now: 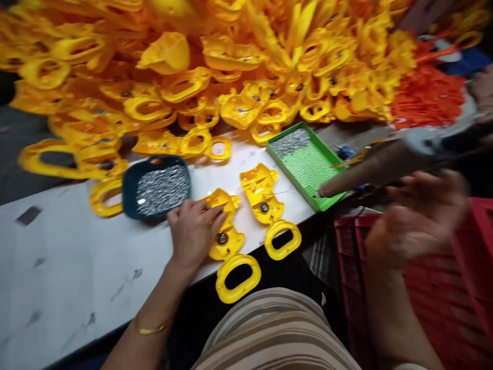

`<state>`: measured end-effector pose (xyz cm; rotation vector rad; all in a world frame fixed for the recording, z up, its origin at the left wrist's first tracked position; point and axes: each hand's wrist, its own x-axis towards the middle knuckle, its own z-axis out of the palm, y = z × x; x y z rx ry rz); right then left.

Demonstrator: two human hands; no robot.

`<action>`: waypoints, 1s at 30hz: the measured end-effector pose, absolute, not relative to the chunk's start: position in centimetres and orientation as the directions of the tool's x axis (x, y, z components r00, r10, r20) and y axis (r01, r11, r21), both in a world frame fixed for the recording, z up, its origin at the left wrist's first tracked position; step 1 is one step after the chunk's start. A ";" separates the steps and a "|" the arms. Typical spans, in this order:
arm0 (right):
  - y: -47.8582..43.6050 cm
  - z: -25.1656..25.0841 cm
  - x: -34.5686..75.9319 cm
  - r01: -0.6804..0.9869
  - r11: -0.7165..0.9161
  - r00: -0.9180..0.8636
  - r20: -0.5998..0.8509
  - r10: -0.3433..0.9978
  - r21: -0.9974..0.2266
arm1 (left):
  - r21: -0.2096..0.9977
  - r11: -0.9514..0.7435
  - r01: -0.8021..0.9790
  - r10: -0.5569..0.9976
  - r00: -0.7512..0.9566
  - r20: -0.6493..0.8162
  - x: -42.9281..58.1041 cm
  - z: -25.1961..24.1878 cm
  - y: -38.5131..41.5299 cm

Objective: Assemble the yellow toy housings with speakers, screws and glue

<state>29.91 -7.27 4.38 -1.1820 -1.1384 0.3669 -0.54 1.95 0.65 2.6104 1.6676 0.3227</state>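
My left hand [194, 231] rests on the left edge of a yellow plastic shell half [227, 239], fingers bent over it. That shell has a round metal part inside and a ring handle at its lower end. A second yellow shell half [265, 200] lies to its right, inner side up. My right hand [419, 221] is raised at the right, blurred, palm turned up and fingers loosely apart. Just above it, apparently apart from the fingers, a brown wrapped tool like a power screwdriver [370, 172] points its tip at the green tray [308, 174].
Beside my left hand stands a dark teal tray [129, 190] of small metal pieces, perhaps screws. Similar pieces lie in the green tray's far end. A large heap of yellow shells [169, 85] fills the back, with orange-red parts [427, 97] at right. A red crate [427, 308] stands low right.
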 end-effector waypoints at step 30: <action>-2.7 2.8 33.1 0.212 0.423 0.613 0.457 0.644 -0.881 | -0.007 -0.448 0.894 0.862 0.434 0.261 -0.4 0.1 2.5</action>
